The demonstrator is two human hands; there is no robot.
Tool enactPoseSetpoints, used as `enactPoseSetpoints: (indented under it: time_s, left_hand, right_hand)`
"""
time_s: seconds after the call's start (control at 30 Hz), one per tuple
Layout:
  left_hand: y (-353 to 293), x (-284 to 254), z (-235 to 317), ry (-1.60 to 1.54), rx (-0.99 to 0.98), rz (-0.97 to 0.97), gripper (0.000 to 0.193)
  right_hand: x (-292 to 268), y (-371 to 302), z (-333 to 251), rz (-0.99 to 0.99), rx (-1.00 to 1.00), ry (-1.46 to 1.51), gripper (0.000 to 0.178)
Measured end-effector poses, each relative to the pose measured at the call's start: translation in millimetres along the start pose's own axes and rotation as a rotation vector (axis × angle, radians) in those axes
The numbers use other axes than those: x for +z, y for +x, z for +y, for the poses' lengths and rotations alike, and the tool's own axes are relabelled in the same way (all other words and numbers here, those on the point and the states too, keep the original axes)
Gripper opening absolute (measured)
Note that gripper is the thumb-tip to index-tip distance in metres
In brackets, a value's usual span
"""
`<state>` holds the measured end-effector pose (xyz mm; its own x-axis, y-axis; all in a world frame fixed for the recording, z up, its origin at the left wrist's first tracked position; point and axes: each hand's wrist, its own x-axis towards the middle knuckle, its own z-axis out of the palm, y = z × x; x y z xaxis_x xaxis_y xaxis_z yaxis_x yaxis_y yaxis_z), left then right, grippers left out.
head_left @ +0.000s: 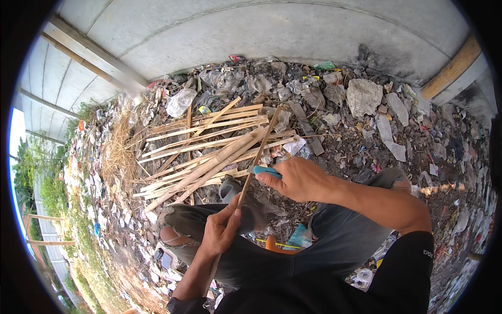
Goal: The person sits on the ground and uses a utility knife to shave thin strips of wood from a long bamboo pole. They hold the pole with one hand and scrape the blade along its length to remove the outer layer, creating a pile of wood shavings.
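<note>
My left hand (218, 230) is closed around the lower part of a long, thin bamboo strip (259, 152), which slants up and away to the right over my lap. In my right hand (304, 179) is a turquoise utility knife (268, 171), its front end against or just beside the strip above my left hand; its blade cannot be made out. Just beyond my hands lies a loose pile of split bamboo strips (178, 149), with two thicker bamboo pieces (219, 157) across it.
Littered ground surrounds my bent legs (345, 235). An orange object (271, 244) lies between them. A large grey stone (364, 97) sits near the concrete wall (293, 36). Dry straw (121, 149) lies left of the pile, and a bamboo pole (452, 68) leans at the far right.
</note>
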<state>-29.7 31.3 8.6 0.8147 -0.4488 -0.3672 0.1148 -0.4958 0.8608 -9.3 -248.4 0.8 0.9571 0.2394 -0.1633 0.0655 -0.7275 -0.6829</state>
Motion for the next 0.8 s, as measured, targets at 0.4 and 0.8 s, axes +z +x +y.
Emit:
enactPoseSetpoints:
  time_s: [0.4,0.8]
  left_hand:
    - [-5,-3,-1,-0.140,-0.020,-0.010,0.048]
    - [2,2,-2,0.015,0.054,0.085,0.056]
  right_hand:
    - [-113,34,116,0.595,0.259,-0.060,0.085]
    - [12,1,-9,-0.045,-0.081,0.053,0.074]
